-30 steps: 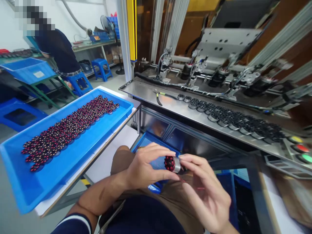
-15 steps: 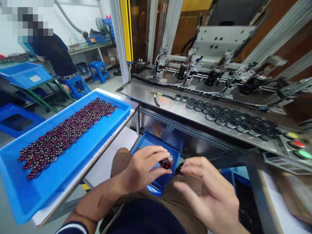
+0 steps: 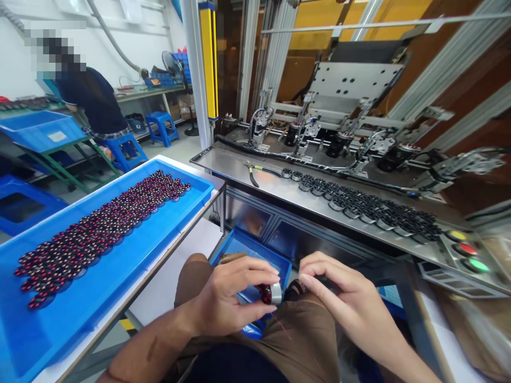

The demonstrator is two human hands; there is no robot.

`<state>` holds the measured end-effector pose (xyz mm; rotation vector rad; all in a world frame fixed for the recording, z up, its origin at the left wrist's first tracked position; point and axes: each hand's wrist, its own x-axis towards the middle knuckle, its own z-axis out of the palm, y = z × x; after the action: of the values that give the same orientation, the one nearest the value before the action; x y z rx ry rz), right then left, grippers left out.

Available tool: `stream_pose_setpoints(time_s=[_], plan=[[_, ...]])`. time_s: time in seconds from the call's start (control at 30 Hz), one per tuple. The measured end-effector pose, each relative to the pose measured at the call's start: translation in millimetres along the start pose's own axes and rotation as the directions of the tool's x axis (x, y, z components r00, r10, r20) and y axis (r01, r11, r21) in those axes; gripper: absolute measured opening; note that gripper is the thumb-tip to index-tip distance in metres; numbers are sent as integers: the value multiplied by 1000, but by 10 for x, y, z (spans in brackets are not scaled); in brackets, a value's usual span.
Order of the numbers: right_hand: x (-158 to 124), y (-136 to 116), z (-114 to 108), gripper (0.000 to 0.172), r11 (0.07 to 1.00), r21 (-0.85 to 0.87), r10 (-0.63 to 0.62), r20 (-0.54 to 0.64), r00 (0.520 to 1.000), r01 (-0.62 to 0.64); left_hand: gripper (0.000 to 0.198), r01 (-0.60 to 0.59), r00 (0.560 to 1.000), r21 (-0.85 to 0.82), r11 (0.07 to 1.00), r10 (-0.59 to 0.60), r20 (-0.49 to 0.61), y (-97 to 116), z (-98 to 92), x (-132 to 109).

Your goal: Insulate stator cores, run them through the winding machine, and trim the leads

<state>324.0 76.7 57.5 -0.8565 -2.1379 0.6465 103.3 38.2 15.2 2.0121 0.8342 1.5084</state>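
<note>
Over my lap, my left hand pinches a small wound stator with red copper windings and a silver metal ring. A few centimetres to its right, my right hand has its fingers closed on a second small dark wound part. The two parts sit side by side, close but apart. A thin red wire strand trails down over my brown trousers. Below the hands lies a small blue bin on the floor.
A blue tray at my left holds rows of several red-wound stators. The steel machine bench ahead carries pliers, a row of dark stator cores and coloured buttons. Another person sits at back left.
One second ago both hands held one stator together; now they have separated, each with a part, and dropped lower toward my lap. The view tilted upward.
</note>
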Motion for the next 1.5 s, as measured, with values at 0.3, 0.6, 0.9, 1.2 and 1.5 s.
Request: stream_pose_setpoints(time_s=[0.3,0.6,0.9,1.2,1.5], plan=[[-119,-149,313,3,977,-137,-170,-47,984,163,29,-54,995,251,966,75,-74,19,55,9],[-54,-82,359,13,875,-307,-388,14,921,374,27,-64,993,253,965,87,-80,40,9,1],[13,-28,136,14,713,-452,-530,154,834,537,33,156,987,-113,981,-160,-31,33,-62,-17],[-157,-90,371,7,921,-193,-362,-108,926,337,39,258,950,-220,941,-289,-118,-22,23,-51],[-57,-44,414,17,982,4,-188,-159,969,191,39,373,892,-547,750,-452,-11,-23,-40,-114]])
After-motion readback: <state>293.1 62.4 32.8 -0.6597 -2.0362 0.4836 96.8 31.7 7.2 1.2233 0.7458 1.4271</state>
